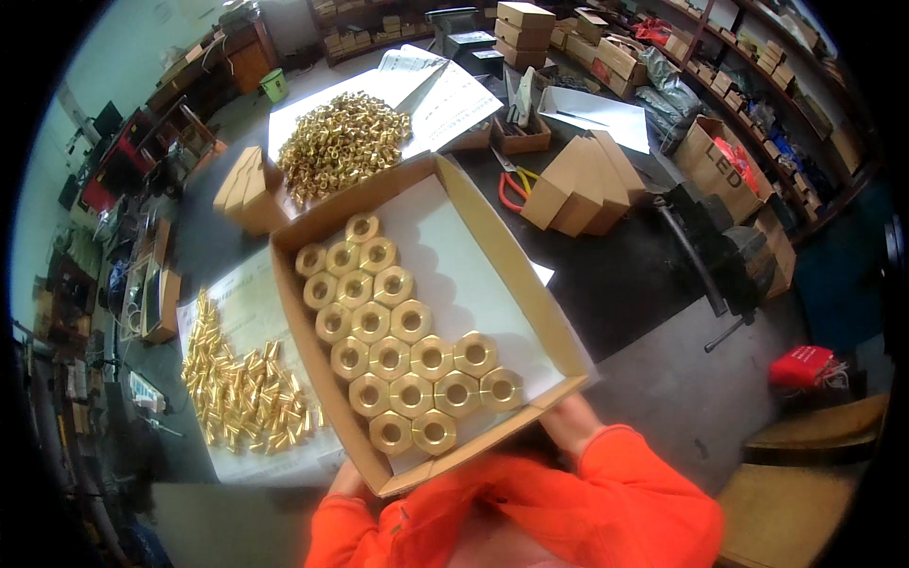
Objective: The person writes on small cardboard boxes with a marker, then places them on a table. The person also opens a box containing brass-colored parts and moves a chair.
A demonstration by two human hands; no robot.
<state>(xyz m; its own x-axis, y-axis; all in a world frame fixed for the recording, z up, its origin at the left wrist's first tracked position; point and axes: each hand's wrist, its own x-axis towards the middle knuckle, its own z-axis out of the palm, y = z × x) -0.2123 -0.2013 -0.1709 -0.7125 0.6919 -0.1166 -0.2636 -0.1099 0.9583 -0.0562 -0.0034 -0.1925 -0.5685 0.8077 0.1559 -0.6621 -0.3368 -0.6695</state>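
A shallow cardboard box (516, 248) is held between my two hands in front of my body, turned at an angle. Large brass hex nuts (410, 357) lie flat in staggered rows along its left and near sides, on white paper (445, 246) lining the bottom. At the near left corner, my left hand (348, 481) supports the box, mostly hidden by its wall. My right hand (570, 422) grips the near right corner, its fingers out of sight beneath the box. Orange sleeves cover both forearms.
Small brass pins (251, 388) lie on paper to the left. A heap of small brass fittings (343, 144) sits farther back. Folded cardboard boxes (582, 185), red-and-yellow-handled pliers (513, 180) and a bench vise (710, 237) stand rightward. A wooden stool (805, 473) is at lower right.
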